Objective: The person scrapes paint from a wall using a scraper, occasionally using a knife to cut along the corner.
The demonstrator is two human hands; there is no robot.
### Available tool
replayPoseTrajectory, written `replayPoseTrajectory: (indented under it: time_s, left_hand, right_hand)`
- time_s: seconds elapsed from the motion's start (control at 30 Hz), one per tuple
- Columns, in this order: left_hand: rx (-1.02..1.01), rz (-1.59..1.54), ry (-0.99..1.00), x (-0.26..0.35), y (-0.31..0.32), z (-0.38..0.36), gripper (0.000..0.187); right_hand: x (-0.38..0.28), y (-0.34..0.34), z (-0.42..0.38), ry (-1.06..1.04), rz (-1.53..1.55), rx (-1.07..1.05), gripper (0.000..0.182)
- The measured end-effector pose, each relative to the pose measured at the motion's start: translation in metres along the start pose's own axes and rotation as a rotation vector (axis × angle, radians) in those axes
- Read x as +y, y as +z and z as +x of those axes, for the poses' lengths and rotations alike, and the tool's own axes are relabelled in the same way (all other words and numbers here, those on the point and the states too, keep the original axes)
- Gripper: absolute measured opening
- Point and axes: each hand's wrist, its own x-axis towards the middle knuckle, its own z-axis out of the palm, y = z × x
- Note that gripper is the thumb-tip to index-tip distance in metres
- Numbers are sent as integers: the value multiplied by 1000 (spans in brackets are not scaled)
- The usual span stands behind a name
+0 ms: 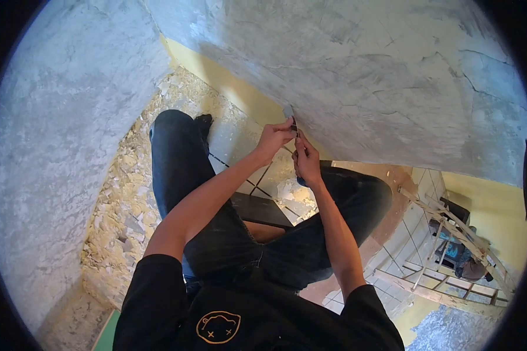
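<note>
A scraper (288, 111) with a grey flat blade and a dark handle is held close to the lower edge of the grey, streaked wall (386, 88). My left hand (273, 142) pinches it near the handle, thumb and fingers together. Just to the right, my right hand (306, 158) is closed around its lower end, the fingertips almost meeting those of the left. Part of the handle is hidden behind the fingers. A yellow strip (228, 76) runs along the wall's base beside the blade.
Paint flakes (132, 169) cover the floor on the left, along another grey wall (58, 146). My bent knees (178, 140) flank the hands. Below me is a dark seat (260, 210) on tiled floor. At right stand a wooden ladder (451, 228) and a dark bundle (455, 251).
</note>
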Motion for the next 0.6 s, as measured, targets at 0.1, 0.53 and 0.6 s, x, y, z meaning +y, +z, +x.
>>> replayPoseTrajectory:
  time_s: [0.1,0.53,0.6]
  left_hand:
    - [-23,1,-18,-6,-1,-4,41]
    - [140,-125,95,3,-15,5,52]
    - [93,-70,48,6,-17,4,53]
  right_hand:
    - [11,-6,-5,-32,78,-22,45]
    - [-5,21,21,-35,-14,-35,45]
    - [-3,20,19,-54,-4,-27,46]
